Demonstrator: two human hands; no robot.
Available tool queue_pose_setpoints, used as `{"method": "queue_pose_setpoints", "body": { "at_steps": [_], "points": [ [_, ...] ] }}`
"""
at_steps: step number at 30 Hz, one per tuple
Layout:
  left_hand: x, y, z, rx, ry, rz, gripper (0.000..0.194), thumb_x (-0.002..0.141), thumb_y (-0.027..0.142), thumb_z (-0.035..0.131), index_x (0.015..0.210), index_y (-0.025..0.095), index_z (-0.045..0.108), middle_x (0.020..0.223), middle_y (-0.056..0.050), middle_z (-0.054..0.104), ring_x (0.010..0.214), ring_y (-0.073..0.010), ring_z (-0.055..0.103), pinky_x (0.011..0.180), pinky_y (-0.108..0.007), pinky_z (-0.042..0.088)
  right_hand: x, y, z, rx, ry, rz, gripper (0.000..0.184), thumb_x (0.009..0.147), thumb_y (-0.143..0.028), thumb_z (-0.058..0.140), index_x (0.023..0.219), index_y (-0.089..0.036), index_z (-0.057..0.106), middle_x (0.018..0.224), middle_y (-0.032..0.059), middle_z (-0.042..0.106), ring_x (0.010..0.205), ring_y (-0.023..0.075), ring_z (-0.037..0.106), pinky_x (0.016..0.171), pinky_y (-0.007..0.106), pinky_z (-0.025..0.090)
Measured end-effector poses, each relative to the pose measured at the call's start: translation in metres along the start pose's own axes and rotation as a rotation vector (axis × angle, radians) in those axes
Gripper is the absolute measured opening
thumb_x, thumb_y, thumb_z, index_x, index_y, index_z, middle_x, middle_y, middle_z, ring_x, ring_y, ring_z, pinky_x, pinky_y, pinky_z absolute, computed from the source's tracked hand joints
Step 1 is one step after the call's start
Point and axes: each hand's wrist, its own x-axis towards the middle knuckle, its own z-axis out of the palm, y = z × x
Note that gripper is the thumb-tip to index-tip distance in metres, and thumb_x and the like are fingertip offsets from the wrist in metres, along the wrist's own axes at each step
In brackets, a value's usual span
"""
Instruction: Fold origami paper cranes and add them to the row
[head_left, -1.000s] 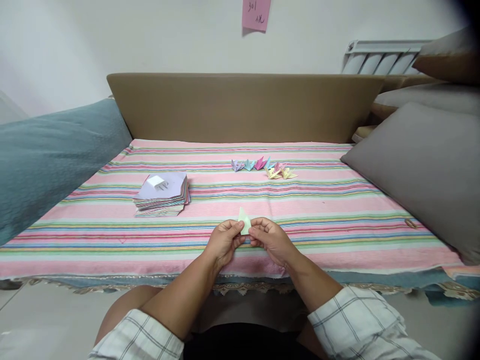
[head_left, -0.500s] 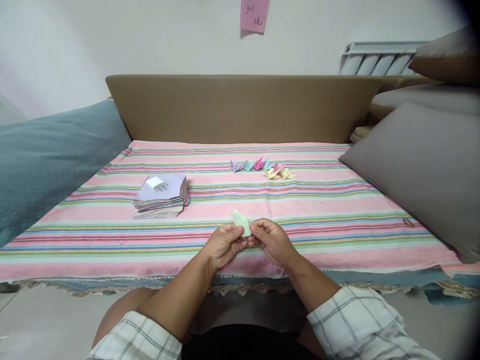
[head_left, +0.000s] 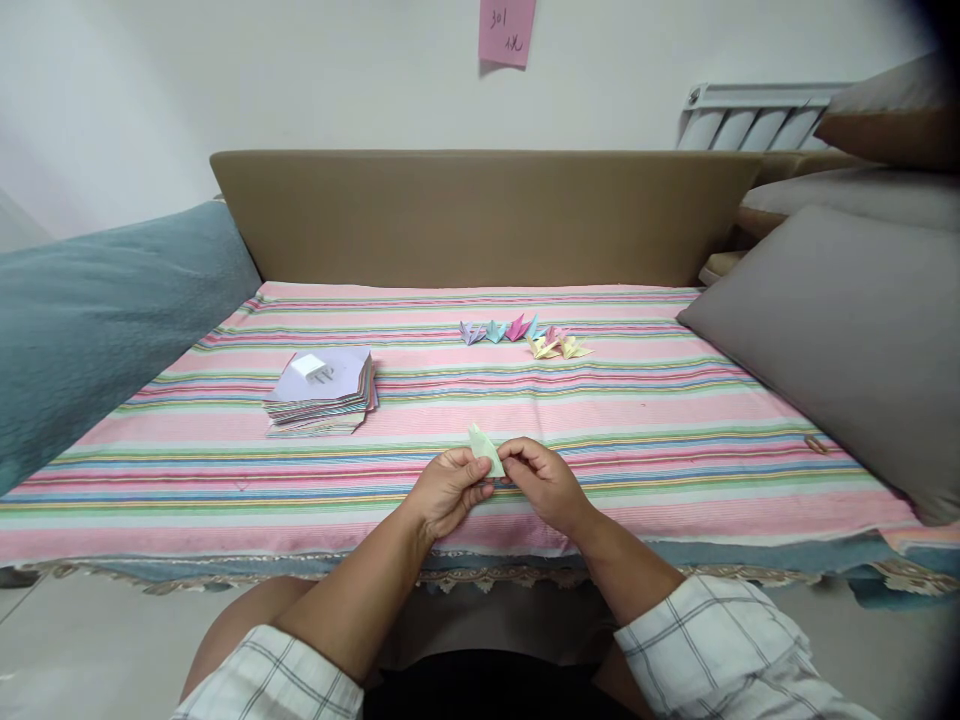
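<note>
A small folded piece of pale green paper (head_left: 486,452) is held up between my two hands, above the striped cloth. My left hand (head_left: 450,490) pinches its lower left part between thumb and fingers. At its lower right corner, my right hand (head_left: 544,482) has thumb and forefinger closed on the edge. Farther back lie several folded paper cranes: a purple one (head_left: 471,333), a teal one (head_left: 495,331), a magenta one (head_left: 517,327) and a yellow one (head_left: 574,348) among them.
To the left stands a stack of square paper sheets (head_left: 322,390) with a white plug adapter (head_left: 309,367) on top. Cushions flank the seat: a blue one (head_left: 120,310) and a grey one (head_left: 840,340). A brown ring-like thing (head_left: 816,445) lies at the right.
The green paper has dipped slightly and shifted a little to the right. My right fingers have changed their hold at its corner; my left hand keeps its pinch.
</note>
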Motion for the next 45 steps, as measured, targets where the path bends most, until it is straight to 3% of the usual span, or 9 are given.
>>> {"method": "queue_pose_setpoints", "body": {
  "at_steps": [8,15,24,31,34,40,45],
  "points": [
    [0.001,-0.004,0.003,0.064,0.118,0.114,0.032,0.047,0.026,0.087,0.058,0.01,0.062,0.059,0.0,0.062,0.054,-0.0072,0.058,0.056,-0.018,0.049,0.001,0.002,0.005,0.035,0.061,0.022,0.017,0.072,-0.036,0.066,0.081,-0.022,0.063,0.073,-0.0003,0.061,0.067,0.0143,0.055,0.064,0.027,0.044],
    [0.001,-0.003,0.004,0.017,0.098,0.12,0.035,0.048,0.028,0.086,0.068,0.013,0.061,0.061,0.002,0.059,0.054,-0.0065,0.056,0.054,-0.018,0.05,0.004,0.005,0.007,0.088,0.141,0.092,0.023,0.069,-0.041,0.068,0.078,-0.021,0.062,0.062,-0.0027,0.058,0.056,0.0121,0.052,0.056,0.027,0.042],
    [0.0,-0.003,0.008,0.045,0.156,0.186,0.038,0.049,0.033,0.084,0.054,0.014,0.052,0.049,0.007,0.047,0.05,-0.0042,0.048,0.058,-0.021,0.052,0.004,0.004,0.011,0.067,0.141,0.105,0.022,0.067,-0.041,0.068,0.074,-0.021,0.061,0.061,-0.0032,0.056,0.056,0.0118,0.05,0.055,0.026,0.042],
    [-0.001,-0.006,0.009,0.1,0.172,0.209,0.038,0.048,0.035,0.084,0.056,0.013,0.055,0.055,0.006,0.053,0.053,-0.0048,0.053,0.057,-0.018,0.052,0.005,0.007,0.009,0.103,0.116,0.143,0.024,0.066,-0.04,0.07,0.075,-0.02,0.061,0.061,-0.0041,0.055,0.054,0.0099,0.048,0.054,0.024,0.04],
    [-0.001,-0.005,0.008,0.079,0.146,0.197,0.036,0.048,0.034,0.085,0.06,0.012,0.06,0.057,0.004,0.057,0.055,-0.0061,0.056,0.059,-0.019,0.053,0.006,0.009,0.008,0.193,0.129,0.191,0.027,0.064,-0.041,0.073,0.076,-0.019,0.061,0.062,-0.0042,0.056,0.053,0.0082,0.047,0.052,0.023,0.039],
    [-0.002,-0.002,0.005,0.063,-0.018,0.114,0.041,0.048,0.03,0.086,0.077,0.007,0.068,0.074,-0.006,0.068,0.065,-0.0131,0.064,0.067,-0.023,0.054,0.007,0.01,0.006,0.47,0.094,0.306,0.034,0.059,-0.041,0.078,0.077,-0.019,0.06,0.065,-0.0032,0.059,0.055,0.0085,0.053,0.053,0.022,0.042],
    [-0.001,-0.004,0.002,0.071,-0.089,0.122,0.037,0.053,0.029,0.085,0.08,0.008,0.07,0.072,-0.007,0.068,0.065,-0.0141,0.064,0.067,-0.025,0.053,0.006,0.006,0.005,0.561,0.054,0.326,0.034,0.058,-0.04,0.08,0.075,-0.019,0.059,0.06,-0.0046,0.057,0.054,0.0082,0.052,0.053,0.022,0.043]
  ]
}}
